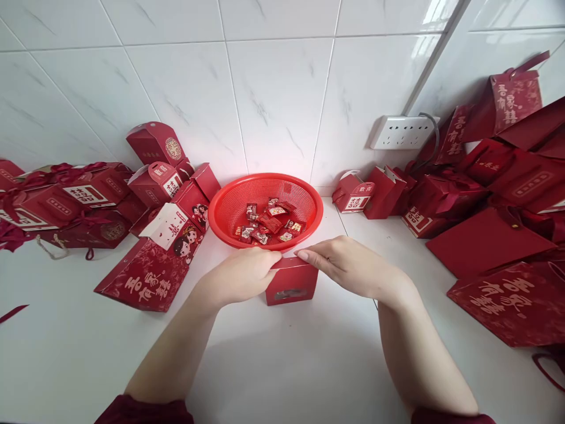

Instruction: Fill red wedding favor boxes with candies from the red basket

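A small red gift box (291, 284) stands upright on the white counter in front of me, with a shiny oblong patch on its near side. My left hand (245, 274) grips the box's upper left edge, its fingers closed and partly hidden behind the box. At the upper right edge, my right hand (348, 265) is closed with the thumb on the top and the other fingers behind. Just beyond the box sits a red plastic basket (220, 203), holding several red-wrapped candies (270, 222).
Red gift boxes (163, 185) and a flat printed bag (145, 277) crowd the left side. More red boxes and bags (489, 229) are piled on the right. A white power strip (404, 132) is on the tiled wall (282, 88); a ribbon piece (13, 313) lies far left.
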